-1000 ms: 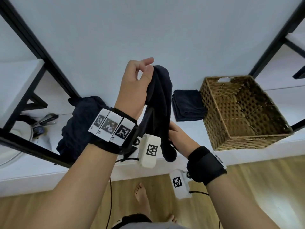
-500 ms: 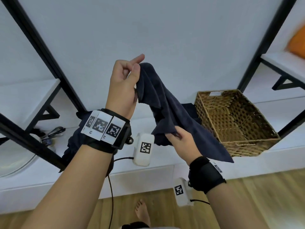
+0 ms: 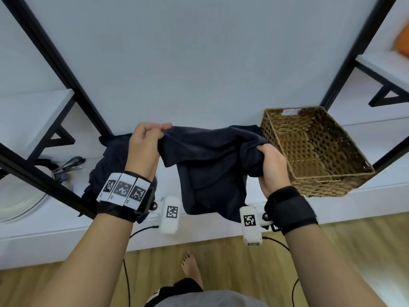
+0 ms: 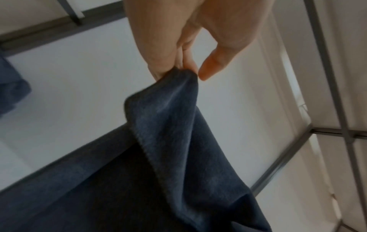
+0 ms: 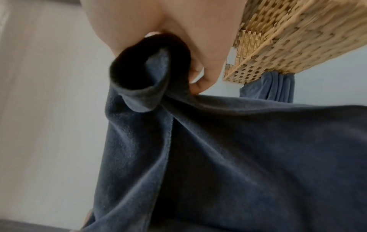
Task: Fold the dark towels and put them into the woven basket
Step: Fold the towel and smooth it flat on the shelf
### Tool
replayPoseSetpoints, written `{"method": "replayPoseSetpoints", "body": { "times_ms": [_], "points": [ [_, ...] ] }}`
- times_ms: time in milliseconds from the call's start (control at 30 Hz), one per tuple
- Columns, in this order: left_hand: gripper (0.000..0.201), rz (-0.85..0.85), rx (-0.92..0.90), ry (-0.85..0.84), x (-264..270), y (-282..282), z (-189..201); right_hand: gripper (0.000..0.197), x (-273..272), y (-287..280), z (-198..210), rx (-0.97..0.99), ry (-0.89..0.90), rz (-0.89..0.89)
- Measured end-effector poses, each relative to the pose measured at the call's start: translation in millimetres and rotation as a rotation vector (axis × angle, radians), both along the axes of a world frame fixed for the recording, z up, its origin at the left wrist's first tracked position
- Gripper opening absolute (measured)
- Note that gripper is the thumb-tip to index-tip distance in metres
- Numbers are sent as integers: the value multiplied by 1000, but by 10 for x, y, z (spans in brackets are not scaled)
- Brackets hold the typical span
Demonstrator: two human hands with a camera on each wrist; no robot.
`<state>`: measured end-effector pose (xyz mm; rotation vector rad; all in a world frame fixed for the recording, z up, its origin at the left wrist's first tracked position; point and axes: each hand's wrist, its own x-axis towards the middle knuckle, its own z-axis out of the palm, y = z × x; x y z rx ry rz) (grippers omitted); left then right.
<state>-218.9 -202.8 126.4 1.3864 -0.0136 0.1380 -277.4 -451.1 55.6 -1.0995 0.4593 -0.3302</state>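
Observation:
A dark navy towel [image 3: 210,165] hangs stretched between both hands above the white shelf. My left hand [image 3: 147,140] pinches its upper left corner [image 4: 178,75]. My right hand [image 3: 270,162] grips a bunched edge of the towel [image 5: 151,81] just left of the woven basket [image 3: 314,151]. The basket stands on the shelf at the right and looks empty. A folded dark towel [image 5: 276,87] lies behind, beside the basket's corner. A heap of crumpled dark towels [image 3: 108,165] lies on the shelf behind my left wrist.
Black metal frame posts [image 3: 55,60] cross the left and right sides. Scissors [image 3: 70,165] and a white plate [image 3: 20,202] sit on the shelf [image 3: 66,220] at the left. A bare foot [image 3: 190,264] stands on the wooden floor below.
The towel hung bunched from my raised left hand. My left hand has come down, my right hand has slid out to the right, and the towel now spreads between them.

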Motion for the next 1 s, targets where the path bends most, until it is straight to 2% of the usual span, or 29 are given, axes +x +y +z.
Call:
{"method": "replayPoseSetpoints", "body": {
  "times_ms": [100,200,333,400,500,567,667,833,933,1000],
  "points": [
    [48,-48,160,61,14,204,-287,12,81,26,-277,-131,106,4],
    [58,-94,431,81,26,350,-625,15,170,43,-645,-307,211,42],
    [45,-84,559,179,119,476,-1098,10,219,54,-1032,-514,317,95],
    [44,-84,658,212,123,525,-1318,5,193,46,-1142,-535,352,113],
    [38,-29,828,241,70,579,-1601,15,112,40,-1267,-514,391,131],
    [26,27,853,282,27,589,-1740,17,72,32,-1323,-529,405,154],
    [7,78,804,362,12,574,-1885,6,72,-9,-1362,-647,471,140],
    [12,93,863,342,181,565,-1953,20,232,-64,-1383,-791,568,118],
    [15,112,853,336,317,556,-1940,22,404,-62,-1411,-767,596,138],
    [25,117,818,325,415,547,-1943,23,529,-61,-1436,-746,645,179]
  ]
}}
